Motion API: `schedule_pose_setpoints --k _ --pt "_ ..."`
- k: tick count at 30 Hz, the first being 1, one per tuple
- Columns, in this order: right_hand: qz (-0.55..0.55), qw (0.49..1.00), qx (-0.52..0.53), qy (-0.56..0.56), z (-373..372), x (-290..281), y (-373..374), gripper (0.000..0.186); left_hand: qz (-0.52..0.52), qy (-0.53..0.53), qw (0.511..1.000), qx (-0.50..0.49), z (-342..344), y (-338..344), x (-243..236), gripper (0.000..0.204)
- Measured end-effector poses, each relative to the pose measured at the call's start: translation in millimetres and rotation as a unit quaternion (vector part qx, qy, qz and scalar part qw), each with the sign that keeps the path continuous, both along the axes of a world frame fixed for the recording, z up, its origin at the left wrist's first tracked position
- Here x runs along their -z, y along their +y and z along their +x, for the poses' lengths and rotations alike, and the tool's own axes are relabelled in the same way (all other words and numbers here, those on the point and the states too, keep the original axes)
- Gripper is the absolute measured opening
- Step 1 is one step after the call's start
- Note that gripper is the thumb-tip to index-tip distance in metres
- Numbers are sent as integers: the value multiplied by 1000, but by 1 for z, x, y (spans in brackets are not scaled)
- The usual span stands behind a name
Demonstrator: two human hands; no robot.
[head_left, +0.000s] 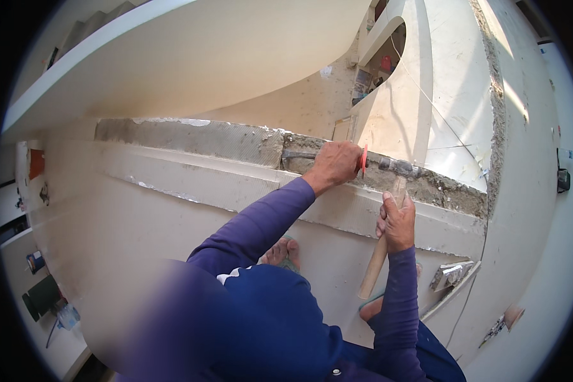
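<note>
My left hand (pixel 337 164) is wrapped round a cold chisel (pixel 299 154) with a red hand guard (pixel 364 161) on its right side. The chisel lies nearly level along a ledge, its left end against the broken edge of a ribbed grey tile (pixel 223 143). To the right of that edge, rough mortar (pixel 445 190) is laid bare. In my right hand (pixel 398 223) I grip the wooden handle of a hammer (pixel 377 261). The steel hammer head (pixel 399 168) is just right of the guard, over the mortar; a small gap seems to part them.
Beyond the ledge rises a curved cream wall (pixel 235 57) with an arched opening. A step with a chipped edge (pixel 337 207) runs below the ledge. Broken tile pieces (pixel 451 275) lie at the right near my feet. A thin cable (pixel 449 127) crosses the pale surface at the far right.
</note>
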State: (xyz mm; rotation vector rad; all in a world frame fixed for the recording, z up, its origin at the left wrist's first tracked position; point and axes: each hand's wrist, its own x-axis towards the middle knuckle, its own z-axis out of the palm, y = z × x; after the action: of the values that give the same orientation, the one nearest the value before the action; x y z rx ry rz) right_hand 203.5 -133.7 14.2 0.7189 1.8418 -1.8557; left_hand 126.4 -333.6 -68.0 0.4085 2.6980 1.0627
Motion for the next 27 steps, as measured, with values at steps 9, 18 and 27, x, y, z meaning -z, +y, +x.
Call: schedule_pose_setpoints --k 9,18,27 --pt "8 999 -33 -13 10 8 -4 21 -23 23 999 -12 0 2 10 9" --pt "-44 997 -4 -58 20 20 -16 20 -16 22 1000 -10 -1 2 12 9" --pt "-36 997 59 -18 14 23 -17 19 -23 14 1000 -3 -1 0 10 7"
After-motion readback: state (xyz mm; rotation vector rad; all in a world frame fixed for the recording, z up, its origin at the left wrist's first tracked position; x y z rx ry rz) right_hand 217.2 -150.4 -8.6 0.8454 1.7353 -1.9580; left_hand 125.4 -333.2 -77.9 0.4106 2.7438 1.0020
